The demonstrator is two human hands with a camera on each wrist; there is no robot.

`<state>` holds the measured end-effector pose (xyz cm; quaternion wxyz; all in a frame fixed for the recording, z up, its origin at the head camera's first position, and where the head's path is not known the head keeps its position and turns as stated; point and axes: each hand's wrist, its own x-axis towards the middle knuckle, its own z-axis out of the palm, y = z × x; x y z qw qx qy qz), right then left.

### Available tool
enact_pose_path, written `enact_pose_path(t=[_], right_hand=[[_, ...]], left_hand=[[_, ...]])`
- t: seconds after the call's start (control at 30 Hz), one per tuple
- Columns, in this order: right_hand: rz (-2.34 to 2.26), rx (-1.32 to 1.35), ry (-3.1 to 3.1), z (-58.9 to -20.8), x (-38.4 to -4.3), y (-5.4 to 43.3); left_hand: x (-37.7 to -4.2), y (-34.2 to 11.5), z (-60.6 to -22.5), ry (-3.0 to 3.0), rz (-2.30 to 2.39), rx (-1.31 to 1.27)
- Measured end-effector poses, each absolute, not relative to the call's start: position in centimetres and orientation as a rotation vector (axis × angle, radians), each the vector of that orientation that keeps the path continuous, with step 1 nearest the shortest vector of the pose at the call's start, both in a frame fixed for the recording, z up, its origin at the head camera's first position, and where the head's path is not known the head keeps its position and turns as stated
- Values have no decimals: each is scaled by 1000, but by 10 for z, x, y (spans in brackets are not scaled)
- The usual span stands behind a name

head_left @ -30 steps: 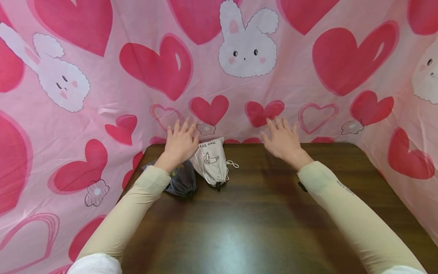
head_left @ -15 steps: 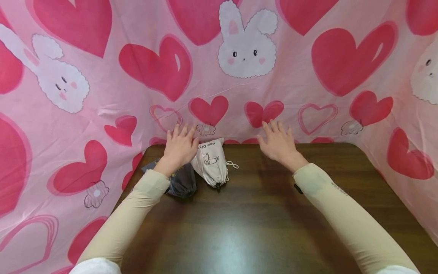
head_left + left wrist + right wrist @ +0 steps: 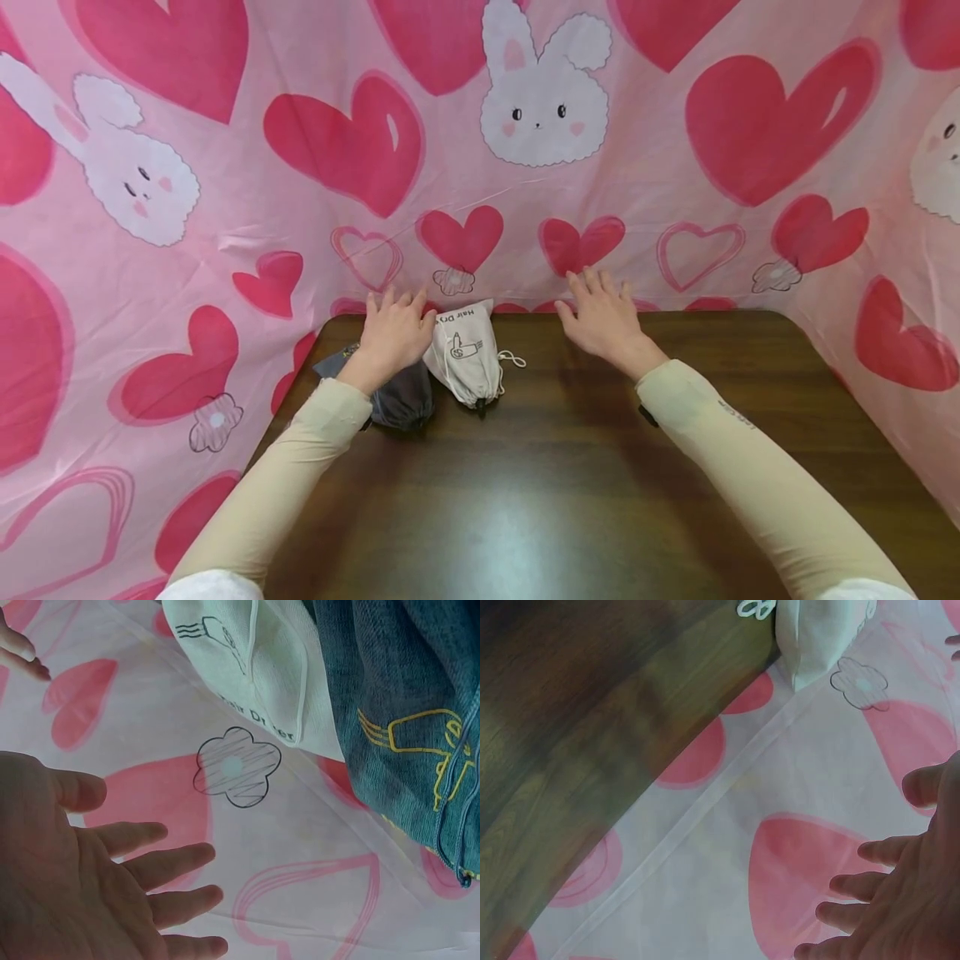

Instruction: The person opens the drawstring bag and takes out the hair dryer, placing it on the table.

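Two drawstring bags lie side by side at the back left of the table. One is a white drawstring bag (image 3: 467, 354) printed with a hair dryer drawing and lettering. The other is a dark blue drawstring bag (image 3: 403, 398) with a yellow outline print, best seen in the left wrist view. Above the dark bag, partly covering it in the head view, is my left hand (image 3: 395, 337), fingers spread and holding nothing. My right hand (image 3: 602, 321) is over the table's back edge, right of the white bag, also spread with bare fingers (image 3: 859, 887).
A brown wooden table (image 3: 540, 500) extends toward me. Pink cloth (image 3: 637, 183) printed with hearts and rabbits hangs behind it and along both sides. A white cord loop (image 3: 513, 359) sticks out from the white bag's right side.
Both hands have lowered slightly toward the table, and the right hand has drifted a little left. The bags stay where they were.
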<state>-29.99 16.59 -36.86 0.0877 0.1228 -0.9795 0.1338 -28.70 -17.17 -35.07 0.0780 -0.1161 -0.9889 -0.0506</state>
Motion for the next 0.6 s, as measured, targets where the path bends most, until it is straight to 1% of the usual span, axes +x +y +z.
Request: enact_pose_path(t=[0.6], right_hand=[[363,388,-2944,-384,-295,147]], left_hand=[[-272,-170,-375,-2922,-1,-404]])
